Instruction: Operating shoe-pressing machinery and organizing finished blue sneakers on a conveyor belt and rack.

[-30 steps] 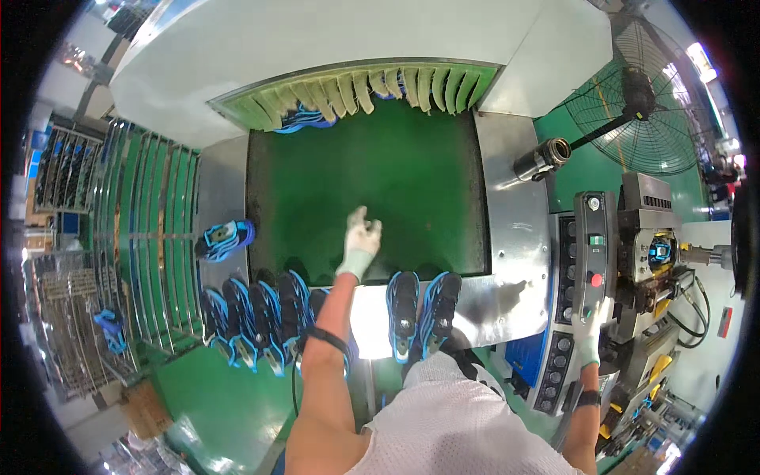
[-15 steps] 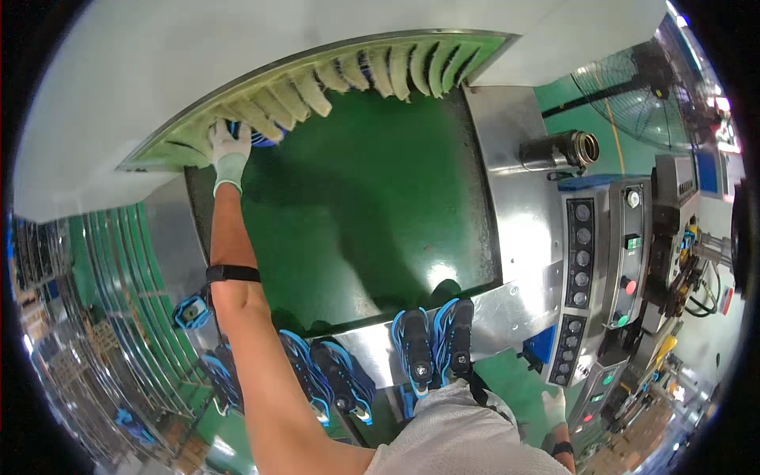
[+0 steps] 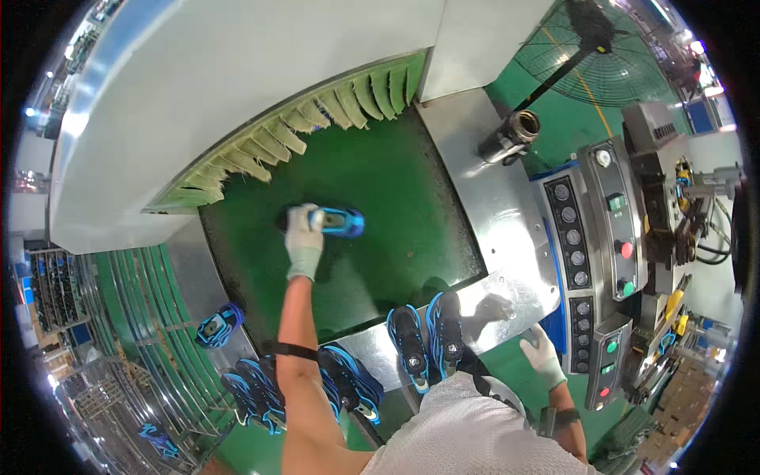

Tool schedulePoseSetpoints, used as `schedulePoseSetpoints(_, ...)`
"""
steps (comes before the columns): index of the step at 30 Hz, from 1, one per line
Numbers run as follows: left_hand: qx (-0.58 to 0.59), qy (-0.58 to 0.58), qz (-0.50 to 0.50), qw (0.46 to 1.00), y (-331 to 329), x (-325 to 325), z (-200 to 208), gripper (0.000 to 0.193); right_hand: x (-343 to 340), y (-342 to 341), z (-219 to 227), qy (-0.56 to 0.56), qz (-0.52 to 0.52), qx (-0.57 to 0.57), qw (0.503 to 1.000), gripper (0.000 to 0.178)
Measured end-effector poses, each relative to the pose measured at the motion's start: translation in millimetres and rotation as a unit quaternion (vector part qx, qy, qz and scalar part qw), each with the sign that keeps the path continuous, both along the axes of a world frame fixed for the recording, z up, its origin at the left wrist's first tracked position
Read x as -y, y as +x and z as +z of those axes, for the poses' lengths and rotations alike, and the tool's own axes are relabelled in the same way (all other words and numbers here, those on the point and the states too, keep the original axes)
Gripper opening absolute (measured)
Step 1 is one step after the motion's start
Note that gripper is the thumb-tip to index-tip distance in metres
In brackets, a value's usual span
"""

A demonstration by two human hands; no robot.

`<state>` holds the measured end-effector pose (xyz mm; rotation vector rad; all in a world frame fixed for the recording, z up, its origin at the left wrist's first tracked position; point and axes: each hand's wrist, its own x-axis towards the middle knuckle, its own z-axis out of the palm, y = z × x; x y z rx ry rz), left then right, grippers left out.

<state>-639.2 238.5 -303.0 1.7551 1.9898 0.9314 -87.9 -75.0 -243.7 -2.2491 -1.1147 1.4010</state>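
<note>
My left hand point(image 3: 302, 237), in a white glove, grips a blue and black shoe point(image 3: 342, 222) at one end. Its opening faces up, above the green belt surface point(image 3: 380, 190); whether it touches the belt I cannot tell. On the right, beside the control panel's lower corner, my gloved right hand point(image 3: 542, 358) hangs with nothing in it, thumb apart from the fingers. Along the near metal ledge sit black shoes with blue edging: one point(image 3: 408, 344) and its neighbour point(image 3: 446, 328) in front of me, several more point(image 3: 350, 380) by my left forearm. A lone blue shoe point(image 3: 219, 325) is on the left ledge.
Green fabric strips point(image 3: 297, 127) hang from the white machine housing point(image 3: 261, 71) at the far side. A dark metal flask point(image 3: 507, 138) stands on the right ledge. Beyond it are a fan point(image 3: 594, 55) and a control panel point(image 3: 613, 214). Metal racks point(image 3: 150, 301) stand at left.
My left hand has drawn back from the fabric strips toward me and right, bringing the shoe out over the belt. My right hand has come up beside the panel. The whole view has turned.
</note>
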Motion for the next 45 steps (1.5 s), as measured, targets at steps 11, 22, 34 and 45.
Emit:
schedulePoseSetpoints(11, 0.021, -0.099, -0.593, 0.799, 401, 168, 166, 0.028, -44, -29, 146, 0.104, -0.011, 0.095, 0.99, 0.063)
schedulePoseSetpoints(22, 0.32, 0.049, -0.724, 0.609, 700, 296, 316, 0.045, 235, 141, 172, 0.37, -0.539, -0.289, 0.7, 0.044)
schedulePoseSetpoints(34, 0.016, 0.008, -0.633, 0.774, 1022, 420, 183, 0.078, 374, 148, 186, 0.547, -0.702, -0.193, 0.413, 0.078)
schedulePoseSetpoints(45, 0.094, -0.01, -0.648, 0.756, 1093, 361, 168, 0.045, 381, 150, 185, 0.524, -0.745, -0.2, 0.361, 0.072)
